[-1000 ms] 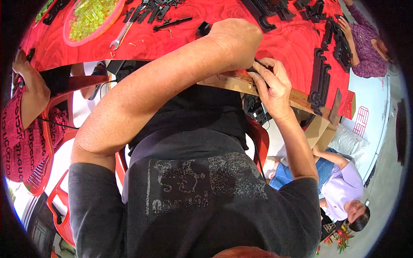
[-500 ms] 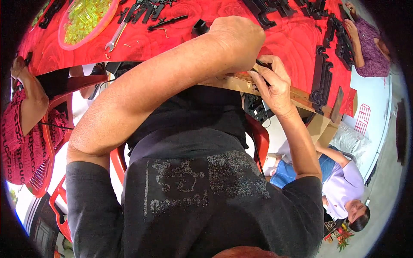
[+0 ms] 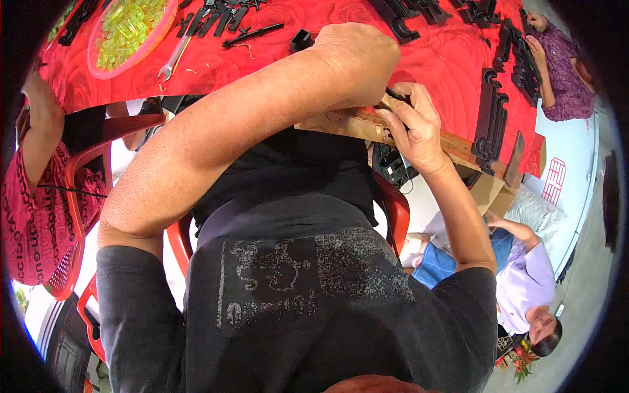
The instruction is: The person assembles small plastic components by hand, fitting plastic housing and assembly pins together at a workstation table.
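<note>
Risk of slipping: the small black part point(image 3: 396, 97) sits pinched between both hands right at the near edge of the tabletop point(image 3: 452, 59); a loosened pinch would likely send it off the edge and down past the red chair point(image 3: 393, 209).
Risk of blind handling: the left hand point(image 3: 357, 56) covers most of the black part, so the work is done largely by feel; a fingertip could get caught where the part meets the wooden edge strip point(image 3: 367, 128).
Risk of clutter: black moulded pieces point(image 3: 488, 121) stand in a row near the right hand point(image 3: 413, 128); a wide elbow swing could knock them over.
Left grip: curled into a loose fist, knuckles up, fingers together; it presses down on the black part, but how tightly the fingers clamp cannot be told, since they are hidden under the hand.
Right grip: fingers bent and closed around the end of the black part, thumb against the wooden edge strip; clamped, not spread.
Where the part is: between the two hands, over the near tabletop edge, on the red cloth.
Farther off: a wrench point(image 3: 173, 59) and a pink dish of yellow-green bits point(image 3: 128, 29) lie well apart from both hands.
</note>
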Motion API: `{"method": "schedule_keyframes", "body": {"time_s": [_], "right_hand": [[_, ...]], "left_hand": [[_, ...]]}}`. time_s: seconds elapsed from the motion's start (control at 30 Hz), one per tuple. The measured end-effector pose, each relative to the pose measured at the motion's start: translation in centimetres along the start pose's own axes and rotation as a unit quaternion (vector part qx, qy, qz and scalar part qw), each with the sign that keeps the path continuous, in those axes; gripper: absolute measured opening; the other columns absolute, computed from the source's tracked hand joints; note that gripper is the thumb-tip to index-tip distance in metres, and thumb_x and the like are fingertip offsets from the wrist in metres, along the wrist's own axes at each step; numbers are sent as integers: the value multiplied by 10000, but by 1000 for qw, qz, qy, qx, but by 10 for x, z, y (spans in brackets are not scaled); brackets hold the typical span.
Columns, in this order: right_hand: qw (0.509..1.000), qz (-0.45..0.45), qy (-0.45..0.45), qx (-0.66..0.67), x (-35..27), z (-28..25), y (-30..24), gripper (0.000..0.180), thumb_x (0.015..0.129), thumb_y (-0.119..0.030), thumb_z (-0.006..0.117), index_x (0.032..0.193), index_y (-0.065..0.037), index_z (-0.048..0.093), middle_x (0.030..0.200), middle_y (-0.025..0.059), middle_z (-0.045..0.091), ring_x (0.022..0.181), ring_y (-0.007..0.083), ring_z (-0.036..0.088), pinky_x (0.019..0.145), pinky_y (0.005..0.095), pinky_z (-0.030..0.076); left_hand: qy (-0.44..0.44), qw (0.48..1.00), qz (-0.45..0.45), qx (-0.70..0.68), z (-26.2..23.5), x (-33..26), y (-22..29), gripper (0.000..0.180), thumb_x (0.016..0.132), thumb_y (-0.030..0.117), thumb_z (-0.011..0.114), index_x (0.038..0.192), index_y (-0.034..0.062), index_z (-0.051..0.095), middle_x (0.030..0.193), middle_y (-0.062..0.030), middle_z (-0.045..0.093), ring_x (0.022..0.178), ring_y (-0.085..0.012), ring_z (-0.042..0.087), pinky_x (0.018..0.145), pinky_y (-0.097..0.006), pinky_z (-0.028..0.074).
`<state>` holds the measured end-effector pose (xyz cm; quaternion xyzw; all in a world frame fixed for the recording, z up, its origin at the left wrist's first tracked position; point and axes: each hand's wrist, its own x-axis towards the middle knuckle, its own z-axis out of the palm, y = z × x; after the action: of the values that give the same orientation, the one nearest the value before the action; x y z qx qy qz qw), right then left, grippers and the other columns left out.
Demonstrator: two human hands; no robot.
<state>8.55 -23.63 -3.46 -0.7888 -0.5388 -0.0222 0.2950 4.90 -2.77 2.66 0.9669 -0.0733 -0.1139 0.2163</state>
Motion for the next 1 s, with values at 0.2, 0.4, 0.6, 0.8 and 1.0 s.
{"method": "schedule_keyframes", "body": {"time_s": [0.2, 0.4, 0.6, 0.8, 1.0], "right_hand": [[1000, 1, -11, 11, 1, -1, 2, 345, 758, -36, 772, 1098, -28, 714, 976, 154, 593, 884, 323, 600, 748, 389, 510], [1000, -7, -18, 9, 4, -2, 3, 341, 759, -42, 771, 1097, -26, 720, 981, 161, 597, 878, 331, 603, 751, 393, 514], [1000, -5, 3, -1, 1, -1, 1, 330, 754, -34, 769, 1082, -25, 727, 956, 163, 598, 850, 330, 603, 737, 395, 514], [1000, 1, -15, 2, 3, -1, 1, 320, 751, -38, 773, 1068, -18, 730, 940, 162, 594, 830, 320, 597, 717, 388, 510], [1000, 5, -22, 10, 5, -2, 0, 326, 755, -40, 773, 1077, -13, 728, 924, 153, 582, 821, 309, 593, 705, 381, 505]], "left_hand": [[-6, 1000, 6, -4, -3, 2, 2, 231, 723, 60, 654, 937, -28, 664, 931, -232, 703, 960, -400, 681, 798, -511, 548], [11, 1000, 21, -7, 2, 5, -1, 227, 723, 65, 658, 930, -28, 655, 930, -237, 699, 951, -411, 676, 805, -512, 542], [29, 999, 37, -21, 5, 2, -8, 185, 754, 59, 645, 915, -30, 637, 913, -251, 688, 940, -431, 663, 813, -525, 526], [75, 995, 62, -29, 15, 2, -19, 165, 757, 49, 649, 894, -41, 621, 866, -254, 679, 903, -448, 658, 792, -528, 519], [81, 994, 57, -40, 15, 1, -23, 177, 732, 76, 692, 869, -32, 722, 888, -260, 701, 909, -397, 702, 757, -476, 574]]}}
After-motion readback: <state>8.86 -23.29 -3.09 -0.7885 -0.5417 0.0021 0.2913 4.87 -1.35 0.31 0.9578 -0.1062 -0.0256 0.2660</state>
